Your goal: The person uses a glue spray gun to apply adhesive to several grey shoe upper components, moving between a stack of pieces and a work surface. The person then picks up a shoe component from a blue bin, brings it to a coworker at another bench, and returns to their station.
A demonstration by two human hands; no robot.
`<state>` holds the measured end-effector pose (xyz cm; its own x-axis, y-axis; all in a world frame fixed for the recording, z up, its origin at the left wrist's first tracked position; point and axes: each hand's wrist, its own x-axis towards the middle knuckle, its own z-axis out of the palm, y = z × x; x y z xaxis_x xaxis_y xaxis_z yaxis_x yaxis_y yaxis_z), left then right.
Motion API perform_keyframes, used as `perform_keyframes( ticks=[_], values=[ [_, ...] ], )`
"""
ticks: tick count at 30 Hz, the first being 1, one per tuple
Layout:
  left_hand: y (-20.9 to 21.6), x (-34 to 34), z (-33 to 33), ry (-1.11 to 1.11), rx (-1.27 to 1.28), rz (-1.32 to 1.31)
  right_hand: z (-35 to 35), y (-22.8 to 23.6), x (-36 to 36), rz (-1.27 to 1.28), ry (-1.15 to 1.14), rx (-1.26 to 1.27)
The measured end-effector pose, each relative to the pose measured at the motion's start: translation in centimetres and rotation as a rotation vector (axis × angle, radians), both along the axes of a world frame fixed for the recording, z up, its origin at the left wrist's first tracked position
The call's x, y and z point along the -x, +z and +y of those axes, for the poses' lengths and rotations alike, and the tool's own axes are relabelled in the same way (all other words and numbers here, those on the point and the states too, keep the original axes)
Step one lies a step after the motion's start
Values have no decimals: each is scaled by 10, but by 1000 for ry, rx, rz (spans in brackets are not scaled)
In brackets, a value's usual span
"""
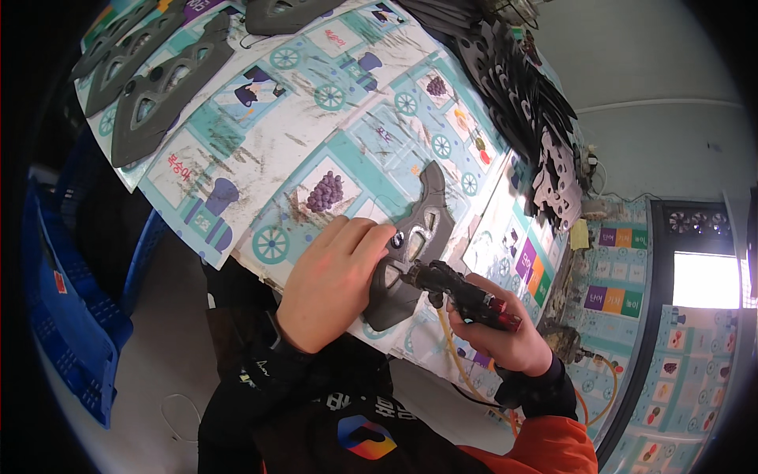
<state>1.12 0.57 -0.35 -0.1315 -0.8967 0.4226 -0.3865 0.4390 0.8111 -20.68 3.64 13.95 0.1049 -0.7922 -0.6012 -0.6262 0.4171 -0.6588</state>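
Note:
A curved grey piece with cut-out openings (433, 229) lies across the near edge of the printed table cover. My left hand (335, 276) rests over its left side, fingers bent and holding it down next to a small round dark knob. My right hand (505, 328) is closed round a black hand tool with a red end (462, 292). The tool's tip meets, or nearly meets, the middle of the piece; I cannot tell which. A thin yellow hose (452, 347) hangs from the tool.
Several similar grey pieces (170, 87) lie at the table's far left. A heap of dark pieces (513, 87) runs along the far right edge, with paler ones (555, 182) at its end. Blue plastic crates (71, 292) stand on the floor at left. The table cover (260, 158) bears dark smears.

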Motion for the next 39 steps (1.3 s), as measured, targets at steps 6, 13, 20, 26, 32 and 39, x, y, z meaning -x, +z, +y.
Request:
perform_keyframes(
  ticks=[6,13,20,26,32,39],
  values=[
    [-3,1,0,1,-3,14,-9,3,-8,52,105,-43],
    [-3,1,2,5,-3,32,-3,0,-9,-75,191,75],
    [-5,2,1,2,-8,30,1,4,-5,9,212,-107],
    [1,-2,-1,0,8,17,23,7,9,-17,110,-58],
    [12,-13,-1,-131,-120,187,31,6,54,63,75,130],
    [24,-16,15,-193,-508,563,57,-48,116,650,-52,694]
  ],
)
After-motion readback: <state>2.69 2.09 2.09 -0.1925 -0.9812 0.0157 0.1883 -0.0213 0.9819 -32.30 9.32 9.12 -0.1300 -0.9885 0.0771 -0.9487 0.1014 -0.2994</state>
